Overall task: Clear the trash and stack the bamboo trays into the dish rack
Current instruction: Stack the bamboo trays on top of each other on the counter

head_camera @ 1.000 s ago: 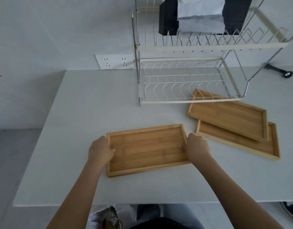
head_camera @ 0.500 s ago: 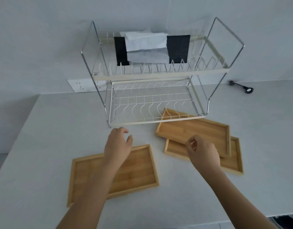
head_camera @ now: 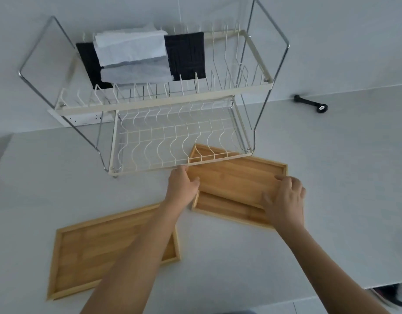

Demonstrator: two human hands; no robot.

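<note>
Two bamboo trays lie overlapped at the right, partly under the rack's lower shelf. The top tray [head_camera: 236, 177] has my left hand [head_camera: 183, 185] on its left end and my right hand [head_camera: 285, 199] on its right end, fingers curled over the edges. The lower tray [head_camera: 227, 206] peeks out beneath it. A third bamboo tray [head_camera: 86, 252] lies flat at the near left, partly hidden by my left forearm. The two-tier wire dish rack [head_camera: 150, 105] stands behind, with a black item and white paper or cloth [head_camera: 132, 56] on its upper shelf.
A white power strip [head_camera: 86, 118] sits against the wall behind the rack. A black handle-like object [head_camera: 311, 104] lies at the far right. The white table's near edge [head_camera: 331, 291] runs across the bottom right.
Both hands let go of the near-left tray, rose, and moved right onto the ends of the top tray of the overlapped pair. The camera tilted up toward the rack.
</note>
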